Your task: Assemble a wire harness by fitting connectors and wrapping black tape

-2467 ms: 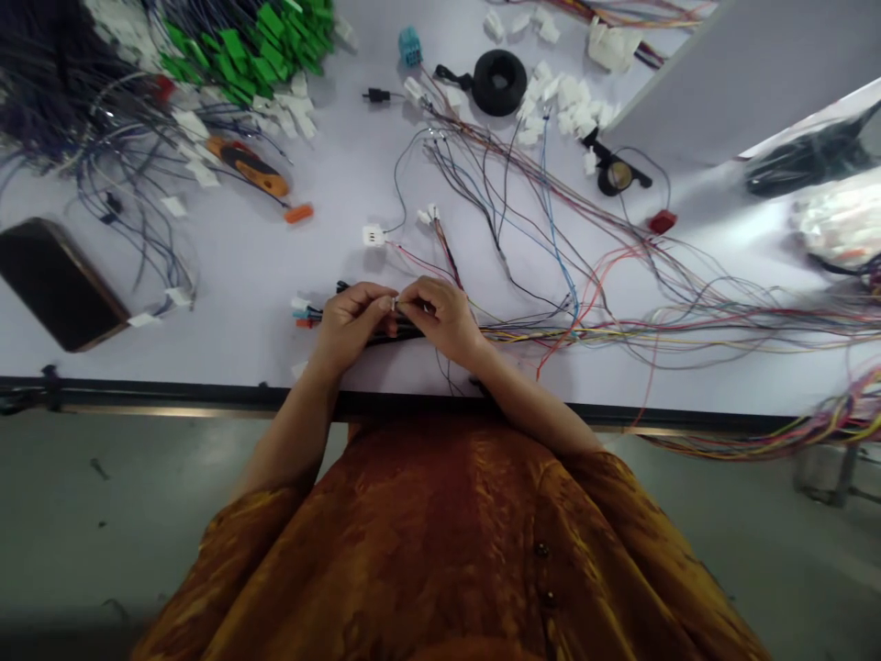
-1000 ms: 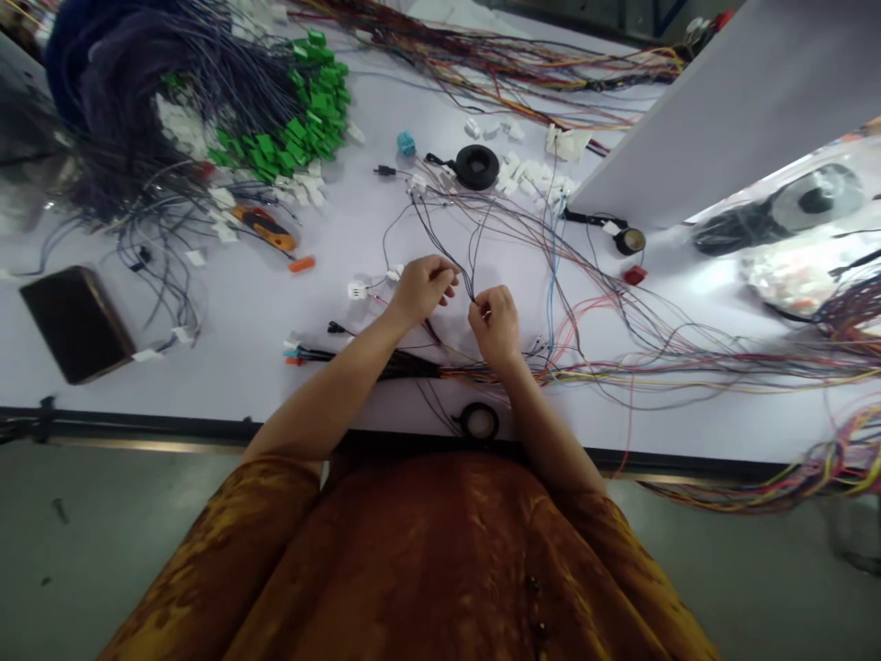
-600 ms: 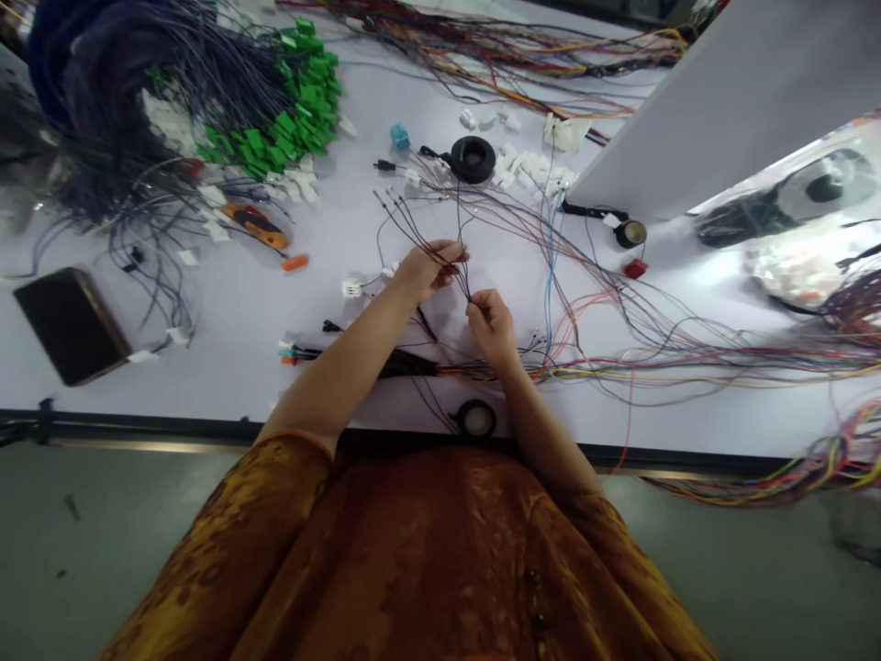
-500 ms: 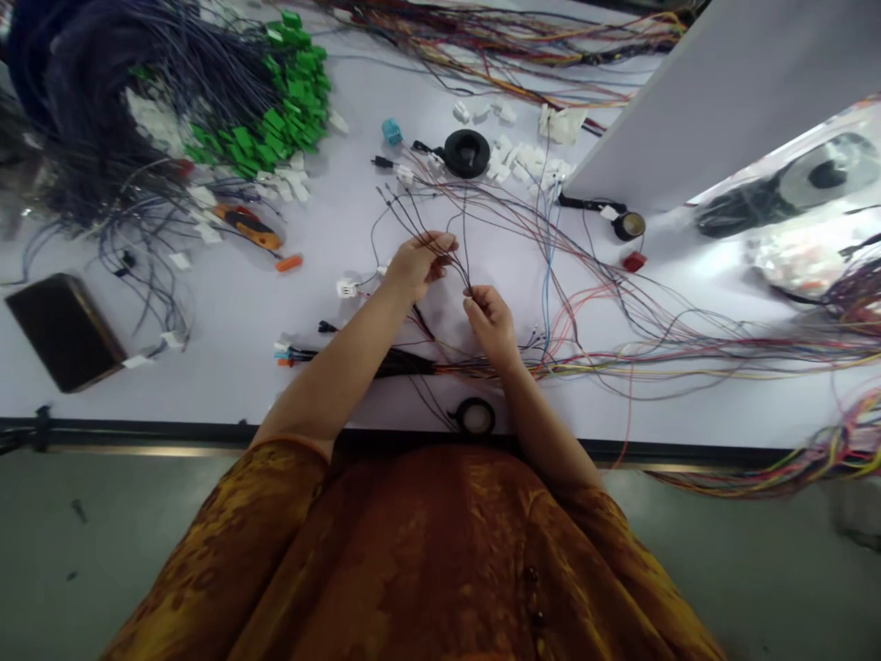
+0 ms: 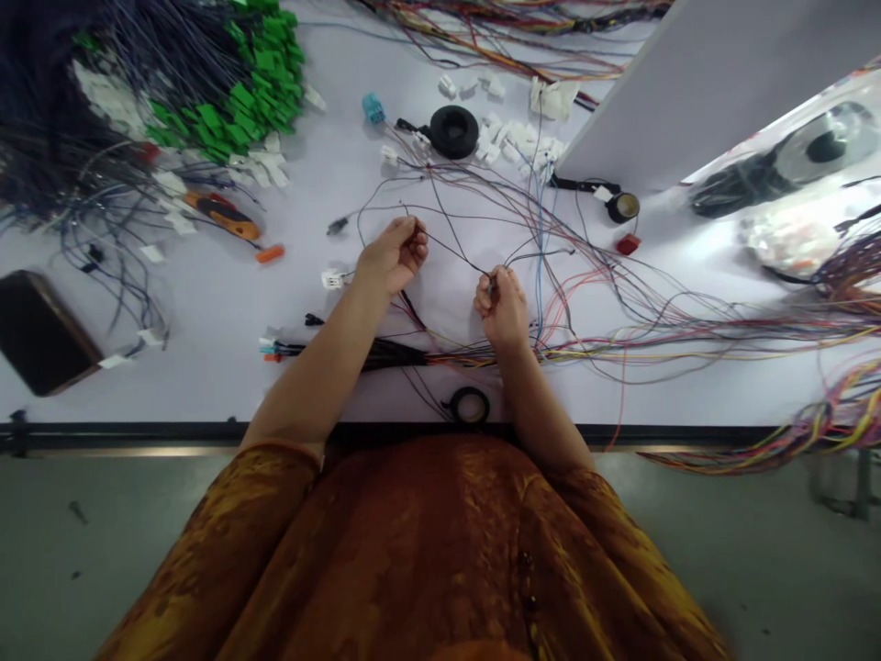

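Note:
My left hand (image 5: 397, 254) is closed, thumb and fingers pinching a thin dark wire (image 5: 449, 248) above the middle of the table. That wire stretches across to my right hand (image 5: 504, 308), whose fingers are also closed on thin dark wires. Short wire ends (image 5: 543, 254) stick out to the right of it. A white connector (image 5: 333, 279) lies left of my left hand. Beneath my forearms runs a black-sleeved wire bundle (image 5: 392, 353), with small coloured connectors at its left end. A roll of black tape (image 5: 470, 405) lies near the table's front edge.
Green connectors (image 5: 265, 92) on dark wires pile up at the back left, near an orange-handled tool (image 5: 224, 216) and a phone (image 5: 48, 332). Another black tape roll (image 5: 453, 132) lies beside white connectors (image 5: 519, 140). A pale upright panel (image 5: 661, 101) stands at the right.
My hands have moved apart, the left slightly leftward and the right slightly rightward. The dark wires once bunched between them are now spread, with one drawn fairly straight. The view has shifted slightly.

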The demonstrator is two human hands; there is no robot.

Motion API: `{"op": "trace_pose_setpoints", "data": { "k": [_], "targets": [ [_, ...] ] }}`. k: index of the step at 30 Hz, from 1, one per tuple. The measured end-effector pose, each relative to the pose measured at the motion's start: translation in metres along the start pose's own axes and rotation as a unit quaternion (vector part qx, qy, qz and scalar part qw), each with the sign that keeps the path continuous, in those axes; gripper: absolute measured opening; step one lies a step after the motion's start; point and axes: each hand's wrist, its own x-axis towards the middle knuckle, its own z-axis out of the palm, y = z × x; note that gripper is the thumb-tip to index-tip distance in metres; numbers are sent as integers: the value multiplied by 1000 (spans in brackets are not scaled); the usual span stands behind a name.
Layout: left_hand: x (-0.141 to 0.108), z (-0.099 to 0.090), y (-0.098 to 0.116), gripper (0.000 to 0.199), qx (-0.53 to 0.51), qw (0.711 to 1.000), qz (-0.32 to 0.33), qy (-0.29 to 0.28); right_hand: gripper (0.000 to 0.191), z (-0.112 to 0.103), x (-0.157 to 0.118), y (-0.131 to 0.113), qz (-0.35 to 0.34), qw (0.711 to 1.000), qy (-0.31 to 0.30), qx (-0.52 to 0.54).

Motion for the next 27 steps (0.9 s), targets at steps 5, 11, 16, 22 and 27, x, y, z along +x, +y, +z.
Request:
{"op": "trace_pose_setpoints", "data": {
  "k": [5,11,16,22,27],
  "targets": [
    [-17,9,3,19,172,983,-50,-36,35,-2,-2,2,-28,999,-2,-33],
    [-34,27,-9,24,303,949,-5,-84,34,4,-11,7,-100,989,-43,-104],
    [-23,27,-14,16,283,957,10,-65,34,5,-14,6,-91,985,-41,-141],
    [-15,20,-19,11,211,974,-54,-60,35,3,-12,6,-59,989,-73,-111],
    [-14,24,-18,18,136,986,-51,-79,38,0,-10,10,-56,987,-107,-106]
  ]
}}
